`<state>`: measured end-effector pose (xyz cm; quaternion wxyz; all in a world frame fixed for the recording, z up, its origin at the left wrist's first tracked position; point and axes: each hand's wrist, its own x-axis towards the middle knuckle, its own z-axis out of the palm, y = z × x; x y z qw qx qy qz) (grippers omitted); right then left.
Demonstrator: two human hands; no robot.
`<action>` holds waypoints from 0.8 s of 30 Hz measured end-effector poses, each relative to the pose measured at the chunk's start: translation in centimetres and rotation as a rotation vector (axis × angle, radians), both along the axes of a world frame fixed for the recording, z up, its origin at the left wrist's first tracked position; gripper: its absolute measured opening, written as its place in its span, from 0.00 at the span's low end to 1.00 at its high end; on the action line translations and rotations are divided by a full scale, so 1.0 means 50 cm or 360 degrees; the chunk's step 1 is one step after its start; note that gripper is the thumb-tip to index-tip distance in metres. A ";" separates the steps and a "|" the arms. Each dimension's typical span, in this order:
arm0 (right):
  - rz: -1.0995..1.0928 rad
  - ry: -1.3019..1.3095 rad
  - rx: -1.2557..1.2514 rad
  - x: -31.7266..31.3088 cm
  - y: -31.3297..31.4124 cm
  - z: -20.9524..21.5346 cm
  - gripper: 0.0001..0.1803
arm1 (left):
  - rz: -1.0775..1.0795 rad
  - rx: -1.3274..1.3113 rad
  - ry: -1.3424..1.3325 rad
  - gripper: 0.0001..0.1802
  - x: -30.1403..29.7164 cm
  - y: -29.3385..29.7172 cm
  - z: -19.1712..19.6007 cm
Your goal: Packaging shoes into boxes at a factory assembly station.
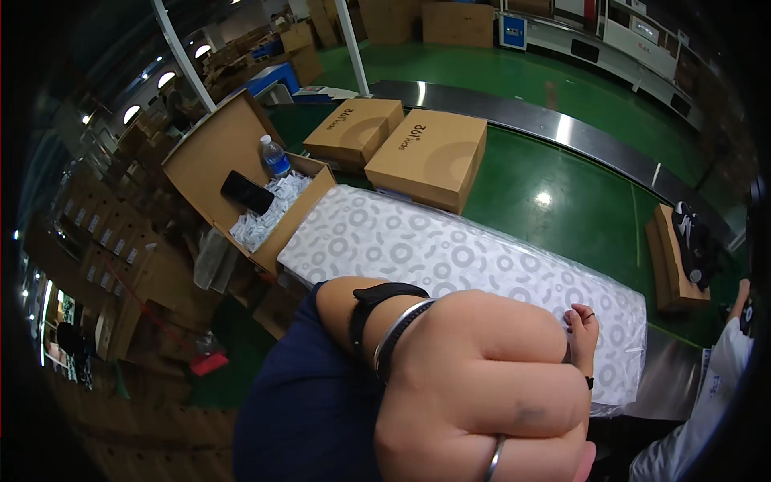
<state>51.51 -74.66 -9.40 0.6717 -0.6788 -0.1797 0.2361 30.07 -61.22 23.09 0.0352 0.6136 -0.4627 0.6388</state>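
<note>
My left hand (482, 377) is raised close to the head camera, its fingers curled into a fist. It wears a ring, with a bracelet and black strap at the wrist. Whatever the fist may hold is hidden. Beyond it, my right hand (582, 323) hovers by or rests on the right part of a stack of white wrapping paper (474, 261) printed with grey rings; I cannot tell whether they touch. Its fingers are loosely bent and apart, with nothing visible in them. Clear plastic covers the edges of the stack.
Two closed brown shoeboxes (430, 153) (353, 128) stand behind the paper on the green conveyor belt (554, 193). At left, an open carton (301, 225) holds small white packets, a black phone (246, 192) and a water bottle (275, 157). Black shoes (689, 241) sit at right, near another person's sleeve (707, 402).
</note>
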 end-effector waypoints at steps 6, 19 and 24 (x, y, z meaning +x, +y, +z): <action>0.0018 0.0005 0.0061 0.007 0.001 -0.009 0.10 | -0.0007 -0.0065 -0.0292 0.02 0.010 0.001 -0.003; 0.0000 -0.0005 0.0012 0.008 -0.003 -0.016 0.10 | -0.0129 -0.0601 -0.0007 0.03 0.000 -0.043 -0.012; -0.0001 0.0002 0.0061 0.003 -0.004 -0.011 0.10 | -0.0156 -0.0566 0.0593 0.08 -0.028 -0.010 -0.015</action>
